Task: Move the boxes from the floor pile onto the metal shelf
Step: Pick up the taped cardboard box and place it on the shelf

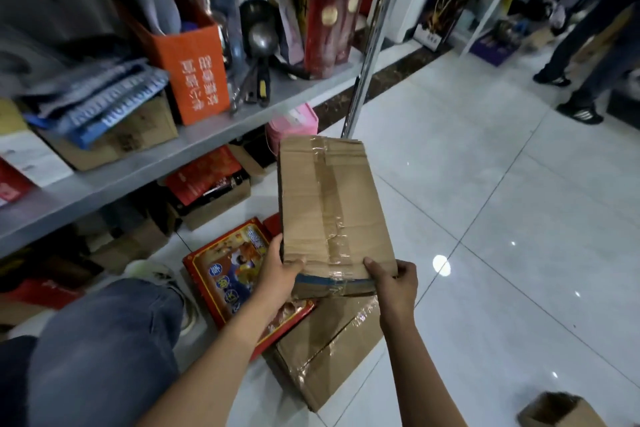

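Cardboard box (332,208) gripped at near edge by left hand (280,270) and right hand (394,279), fingers clamped, beside metal shelf (194,146)

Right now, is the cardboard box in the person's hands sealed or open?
Sealed. The cardboard box has its flaps closed, with clear tape running along the top seam. The left hand and right hand grip its near end.

Bare forearms; blue jeans (104,340); pale sneaker (156,274).

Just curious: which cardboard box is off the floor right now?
The taped brown box held in both hands; the other taped box lies on the floor.
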Motion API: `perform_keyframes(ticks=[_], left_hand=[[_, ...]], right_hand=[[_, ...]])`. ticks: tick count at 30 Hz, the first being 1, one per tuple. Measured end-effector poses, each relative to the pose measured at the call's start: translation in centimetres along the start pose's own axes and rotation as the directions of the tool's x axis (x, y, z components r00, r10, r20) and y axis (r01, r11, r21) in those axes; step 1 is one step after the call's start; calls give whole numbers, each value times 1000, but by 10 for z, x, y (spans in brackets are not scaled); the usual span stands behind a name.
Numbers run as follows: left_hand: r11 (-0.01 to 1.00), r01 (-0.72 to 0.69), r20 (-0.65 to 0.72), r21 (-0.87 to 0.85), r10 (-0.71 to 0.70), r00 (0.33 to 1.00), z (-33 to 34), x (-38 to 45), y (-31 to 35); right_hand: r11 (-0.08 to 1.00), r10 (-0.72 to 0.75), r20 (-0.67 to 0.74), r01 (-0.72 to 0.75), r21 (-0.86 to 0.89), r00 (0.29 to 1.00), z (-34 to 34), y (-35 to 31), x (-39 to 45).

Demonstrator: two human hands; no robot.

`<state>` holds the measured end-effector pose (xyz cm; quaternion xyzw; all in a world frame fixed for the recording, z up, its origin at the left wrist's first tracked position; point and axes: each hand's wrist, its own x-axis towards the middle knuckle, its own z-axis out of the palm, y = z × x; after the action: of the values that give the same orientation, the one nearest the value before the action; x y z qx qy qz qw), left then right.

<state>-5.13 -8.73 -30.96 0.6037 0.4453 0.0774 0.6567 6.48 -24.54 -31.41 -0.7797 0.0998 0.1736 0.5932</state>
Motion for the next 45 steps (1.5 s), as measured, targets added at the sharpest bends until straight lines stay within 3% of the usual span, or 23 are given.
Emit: perform_keyframes(ticks=[3,8,17,25,30,36,38,45], left_hand=[[990,-135,40,-48,136,990,-2,-27,37],[931,-366,19,12,365,931,-8,-72,96],[822,-569,-89,15,568,818,-13,-167,171],[608,-783,-282,130,780,558,-37,-252,245],[512,-810,-313,286,849,426,-59,-292,291],[422,-711,-336,562,903,269,-85,-329,323],[390,-669,-314,633,919,239,-93,-335,328],[284,-574,-212,768,959,190,-139,-334,351]], right_hand=[[991,-69,-43,73,112,997,-14,-28,-12],[944,-155,-48,163,286,987,-37,-84,-42],[841,-328,-48,315,440,944,-89,-165,-112],[762,-422,-2,356,542,907,-102,-230,-175],[731,-474,76,345,588,877,-92,-268,-208],[773,-427,203,239,587,881,-66,-292,-241],[783,-402,251,188,594,881,-53,-296,-249],[800,-315,542,-89,594,779,14,-304,-270]])
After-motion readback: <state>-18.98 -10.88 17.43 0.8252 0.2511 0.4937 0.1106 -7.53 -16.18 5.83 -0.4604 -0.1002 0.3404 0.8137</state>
